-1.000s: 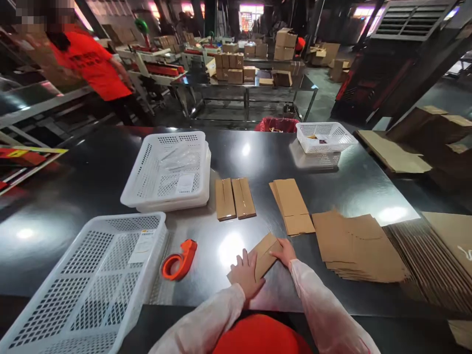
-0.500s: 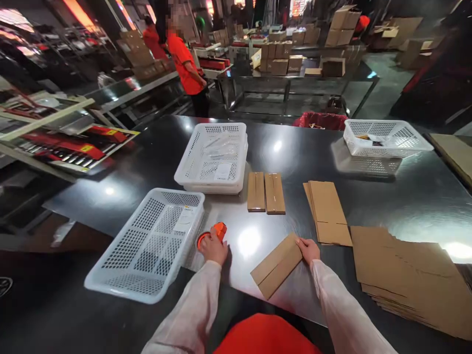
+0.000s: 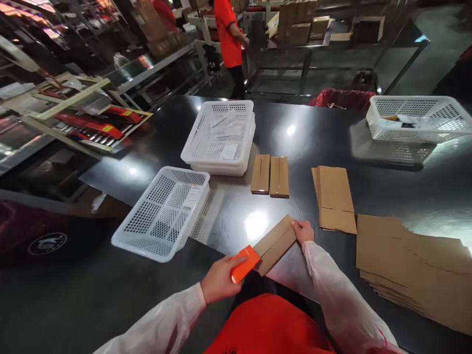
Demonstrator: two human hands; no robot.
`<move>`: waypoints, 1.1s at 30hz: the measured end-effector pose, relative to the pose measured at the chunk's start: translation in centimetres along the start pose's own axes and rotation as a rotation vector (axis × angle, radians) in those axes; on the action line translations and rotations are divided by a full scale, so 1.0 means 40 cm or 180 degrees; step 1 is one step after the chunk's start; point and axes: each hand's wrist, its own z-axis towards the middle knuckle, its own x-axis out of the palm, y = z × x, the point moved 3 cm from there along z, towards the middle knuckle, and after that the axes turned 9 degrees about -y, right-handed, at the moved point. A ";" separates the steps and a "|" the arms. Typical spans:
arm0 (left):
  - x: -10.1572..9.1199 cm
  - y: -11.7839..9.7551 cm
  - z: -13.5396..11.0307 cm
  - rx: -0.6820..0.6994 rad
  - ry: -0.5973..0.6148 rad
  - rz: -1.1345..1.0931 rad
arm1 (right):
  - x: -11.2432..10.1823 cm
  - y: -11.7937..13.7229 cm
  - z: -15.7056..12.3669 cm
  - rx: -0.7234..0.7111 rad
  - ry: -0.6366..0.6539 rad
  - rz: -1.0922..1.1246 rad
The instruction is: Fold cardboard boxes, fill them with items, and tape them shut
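My left hand is wrapped round an orange tape dispenser, held against the near left end of a flat cardboard box. The box lies slanted over the table's front part, its lengthwise seam facing up. At its far right corner, my right hand pinches the cardboard between thumb and fingers. Beyond it lie two slim taped boxes, side by side. Several folded flat cartons rest to the right of my right hand, and a fanned stack of cardboard sheets is nearer me.
A white perforated basket stands at left, with stacked baskets behind it holding clear plastic packets. Another basket with small items is far right. Past the dark metal table a person in an orange shirt stands.
My left hand has picked up the tape dispenser from beside the basket and brought it right to the box's near end. My right hand still grips the box. The view has tilted down.
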 end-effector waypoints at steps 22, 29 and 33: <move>0.247 0.138 -0.041 0.0213 -0.0298 0.0367 | 0.043 0.207 -0.306 -0.0864 0.1005 -0.1165; 0.248 0.140 -0.050 0.0087 -0.0203 0.0284 | 0.104 0.214 -0.332 -0.0812 0.0878 -0.1418; 0.201 0.182 -0.154 -0.0149 0.0080 0.0319 | 0.106 0.213 -0.323 -0.0824 0.0824 -0.1401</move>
